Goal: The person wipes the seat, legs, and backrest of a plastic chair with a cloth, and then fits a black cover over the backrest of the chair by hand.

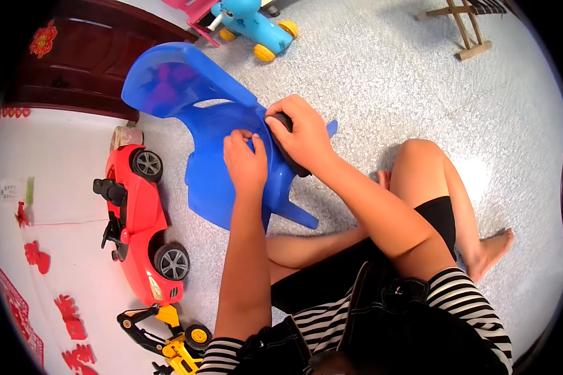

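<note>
A blue plastic child's seat (209, 187) with a curved, high back lies tilted on the floor in front of my crossed legs. My right hand (301, 131) is wrapped round a long black piece (286, 147) lying along the seat's near edge; I cannot tell what kind of part it is. Just left of it, my left hand (247, 164) is over the inside of the seat. Its fingers are curled in and the thumb is pressed against them. Whatever may be between those fingers is hidden.
Along the left wall stand a red ride-on car (141, 212) and a yellow toy excavator (181, 350). A turquoise ride-on toy (253, 28) and a pink chair (197, 12) are beyond the blue seat. A wooden folding stand (463, 28) is far right, a dark red door (75, 56) at upper left.
</note>
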Action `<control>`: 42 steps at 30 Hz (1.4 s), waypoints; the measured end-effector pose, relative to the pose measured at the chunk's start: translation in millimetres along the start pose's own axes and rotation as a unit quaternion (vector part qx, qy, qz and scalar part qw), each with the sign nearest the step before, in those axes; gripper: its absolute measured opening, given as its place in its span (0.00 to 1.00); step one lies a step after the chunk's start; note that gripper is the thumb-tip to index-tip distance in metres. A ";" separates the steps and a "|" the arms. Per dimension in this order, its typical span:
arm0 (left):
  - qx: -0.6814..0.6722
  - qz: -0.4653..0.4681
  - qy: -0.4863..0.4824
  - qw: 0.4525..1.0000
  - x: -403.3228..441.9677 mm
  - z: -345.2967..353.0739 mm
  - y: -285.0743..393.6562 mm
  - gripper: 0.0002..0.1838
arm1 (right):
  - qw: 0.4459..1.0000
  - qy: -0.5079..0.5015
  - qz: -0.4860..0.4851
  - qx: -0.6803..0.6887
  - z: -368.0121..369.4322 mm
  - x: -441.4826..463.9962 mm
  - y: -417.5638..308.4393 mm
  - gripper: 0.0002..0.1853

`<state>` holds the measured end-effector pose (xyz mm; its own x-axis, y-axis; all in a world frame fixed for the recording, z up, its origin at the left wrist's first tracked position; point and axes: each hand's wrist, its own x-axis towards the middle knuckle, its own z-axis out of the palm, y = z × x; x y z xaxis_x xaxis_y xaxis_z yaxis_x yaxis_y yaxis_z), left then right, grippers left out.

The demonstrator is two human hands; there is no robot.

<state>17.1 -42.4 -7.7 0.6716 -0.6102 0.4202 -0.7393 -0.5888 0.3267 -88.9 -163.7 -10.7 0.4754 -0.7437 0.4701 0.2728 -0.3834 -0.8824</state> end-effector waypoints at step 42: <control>0.031 -0.021 -0.003 0.999 -0.2 4.5 2.9 0.11 | 0.987 -0.134 -0.018 -0.087 -11.6 -31.5 10.5 0.12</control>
<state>15.0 -46.4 -10.6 0.7018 -0.5878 0.4023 -0.7068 -0.6451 0.2904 -110.7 -150.6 -35.0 0.6792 -0.5649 0.4685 0.1570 -0.5118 -0.8446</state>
